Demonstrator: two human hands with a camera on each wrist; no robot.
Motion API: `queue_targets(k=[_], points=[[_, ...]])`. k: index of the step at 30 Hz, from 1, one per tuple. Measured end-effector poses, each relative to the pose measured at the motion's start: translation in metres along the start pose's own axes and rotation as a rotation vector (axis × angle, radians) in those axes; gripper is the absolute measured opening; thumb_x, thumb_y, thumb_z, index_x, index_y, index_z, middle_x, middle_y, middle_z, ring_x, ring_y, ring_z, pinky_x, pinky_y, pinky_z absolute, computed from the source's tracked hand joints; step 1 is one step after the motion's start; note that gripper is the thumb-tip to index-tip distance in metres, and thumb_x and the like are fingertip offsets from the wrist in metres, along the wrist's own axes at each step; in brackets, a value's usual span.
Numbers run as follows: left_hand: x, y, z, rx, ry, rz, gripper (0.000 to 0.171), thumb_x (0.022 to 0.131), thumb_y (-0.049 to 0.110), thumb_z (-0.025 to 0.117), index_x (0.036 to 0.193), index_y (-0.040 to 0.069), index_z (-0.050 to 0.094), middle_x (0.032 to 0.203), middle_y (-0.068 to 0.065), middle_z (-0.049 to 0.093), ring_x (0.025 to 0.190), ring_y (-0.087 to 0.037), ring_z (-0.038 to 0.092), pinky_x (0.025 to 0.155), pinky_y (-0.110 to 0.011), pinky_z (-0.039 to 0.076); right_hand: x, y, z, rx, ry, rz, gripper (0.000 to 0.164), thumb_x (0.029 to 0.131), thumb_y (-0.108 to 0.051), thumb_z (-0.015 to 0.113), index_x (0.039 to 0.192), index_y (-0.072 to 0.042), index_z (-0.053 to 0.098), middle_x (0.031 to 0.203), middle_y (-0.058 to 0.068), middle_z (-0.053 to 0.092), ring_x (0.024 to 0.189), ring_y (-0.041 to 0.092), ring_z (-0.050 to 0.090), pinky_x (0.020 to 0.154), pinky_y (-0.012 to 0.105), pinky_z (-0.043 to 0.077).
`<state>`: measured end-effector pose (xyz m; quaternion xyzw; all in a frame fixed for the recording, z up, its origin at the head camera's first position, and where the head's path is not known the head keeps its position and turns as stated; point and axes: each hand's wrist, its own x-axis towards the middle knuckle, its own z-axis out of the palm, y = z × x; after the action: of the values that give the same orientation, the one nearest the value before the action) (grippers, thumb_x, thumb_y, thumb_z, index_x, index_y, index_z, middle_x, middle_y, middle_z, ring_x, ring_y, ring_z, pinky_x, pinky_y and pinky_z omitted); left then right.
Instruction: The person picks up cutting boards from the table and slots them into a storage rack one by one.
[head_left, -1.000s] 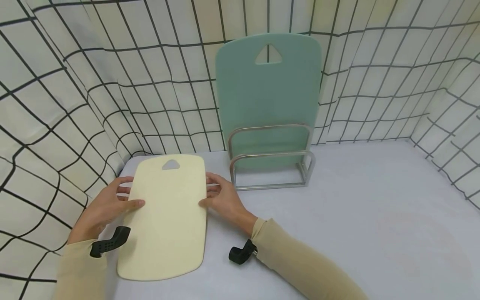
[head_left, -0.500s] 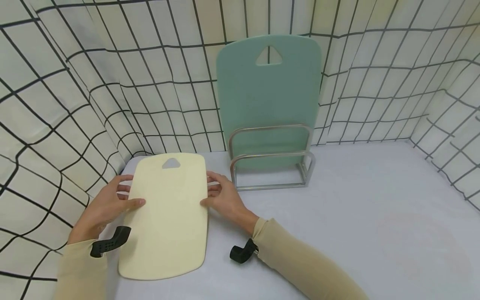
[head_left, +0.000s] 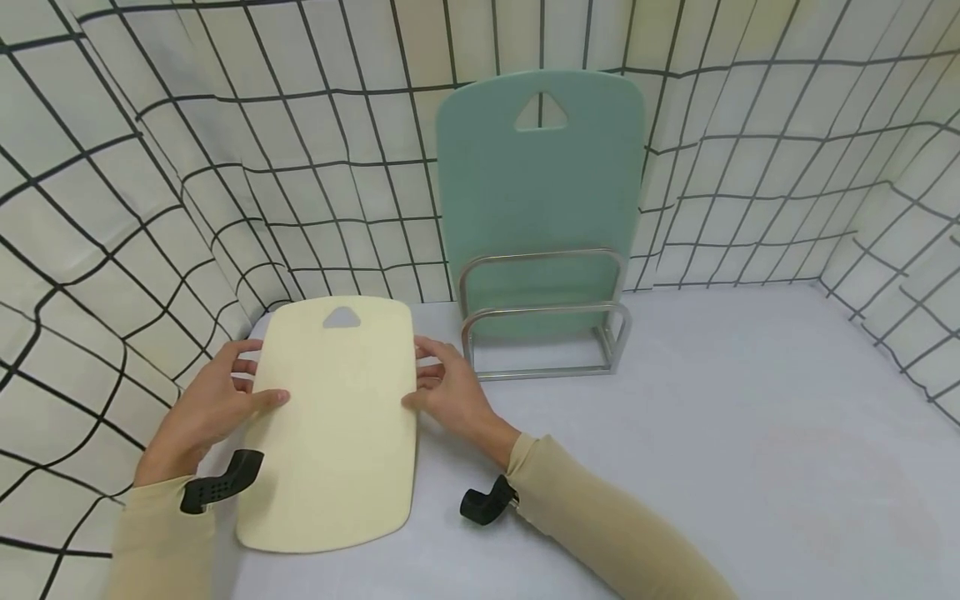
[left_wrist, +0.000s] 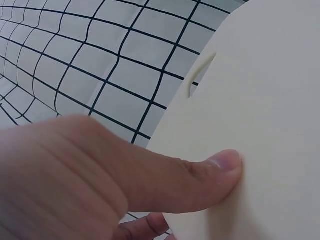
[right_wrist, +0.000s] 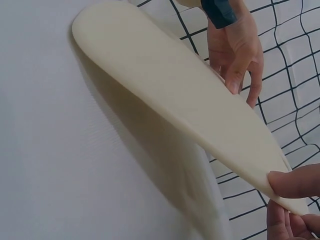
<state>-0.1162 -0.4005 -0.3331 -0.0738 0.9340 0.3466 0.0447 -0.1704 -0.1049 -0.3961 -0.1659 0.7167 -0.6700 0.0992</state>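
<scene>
A cream cutting board (head_left: 337, 433) with a small handle cutout slants up off the white tabletop, its near end low and its far end raised. My left hand (head_left: 206, 408) grips its left edge, thumb on top and fingers behind. On the opposite edge my right hand (head_left: 455, 398) pinches the board the same way, thumb on the face and fingers underneath. In the right wrist view the cream board (right_wrist: 165, 95) shows a shadowed gap beneath it. A green cutting board (head_left: 540, 183) stands upright in a metal rack (head_left: 546, 373) to the right of my right hand.
White walls (head_left: 300, 142) with a black grid pattern rise at the back, left and right. The white tabletop (head_left: 720, 433) stretches to the right of the rack. The left wall stands close beside my left arm.
The cream board's far end has risen slightly, and both hands have moved up a little with it. The green board and the rack have stayed in place.
</scene>
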Motion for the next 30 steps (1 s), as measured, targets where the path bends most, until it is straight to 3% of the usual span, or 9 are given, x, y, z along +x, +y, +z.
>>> queue_targets(k=[12, 17, 24, 30], points=[[-0.004, 0.006, -0.001, 0.005, 0.074, 0.059, 0.094, 0.092, 0.022, 0.076, 0.16, -0.007, 0.018, 0.14, -0.031, 0.042, 0.112, -0.033, 0.046, 0.067, -0.013, 0.043, -0.005, -0.01, -0.002, -0.042, 0.024, -0.009, 0.082, 0.077, 0.011, 0.076, 0.152, -0.011, 0.05, 0.138, 0.01, 0.056, 0.105, 0.017, 0.066, 0.09, 0.024, 0.061], [-0.006, 0.012, -0.004, 0.02, 0.098, 0.054, 0.096, 0.092, 0.023, 0.077, 0.161, -0.007, 0.017, 0.142, -0.031, 0.042, 0.114, -0.035, 0.046, 0.067, -0.012, 0.041, -0.005, -0.013, -0.004, -0.03, 0.026, -0.023, 0.082, 0.078, 0.01, 0.075, 0.152, -0.013, 0.05, 0.139, 0.01, 0.055, 0.105, 0.017, 0.065, 0.091, 0.025, 0.061], [-0.01, 0.018, -0.006, 0.046, 0.119, 0.026, 0.098, 0.091, 0.029, 0.078, 0.161, -0.006, 0.02, 0.145, -0.031, 0.043, 0.121, -0.043, 0.046, 0.075, -0.021, 0.041, -0.006, -0.019, -0.003, -0.015, 0.046, -0.028, 0.083, 0.076, 0.014, 0.074, 0.15, -0.013, 0.051, 0.138, 0.012, 0.054, 0.103, 0.017, 0.062, 0.092, 0.026, 0.061], [-0.014, 0.021, -0.008, 0.044, 0.155, 0.035, 0.097, 0.09, 0.027, 0.08, 0.16, -0.006, 0.022, 0.145, -0.032, 0.044, 0.119, -0.041, 0.048, 0.066, -0.013, 0.041, -0.007, -0.026, -0.004, -0.031, 0.051, -0.046, 0.081, 0.077, 0.015, 0.075, 0.15, -0.013, 0.052, 0.134, 0.01, 0.055, 0.102, 0.016, 0.062, 0.094, 0.028, 0.061]])
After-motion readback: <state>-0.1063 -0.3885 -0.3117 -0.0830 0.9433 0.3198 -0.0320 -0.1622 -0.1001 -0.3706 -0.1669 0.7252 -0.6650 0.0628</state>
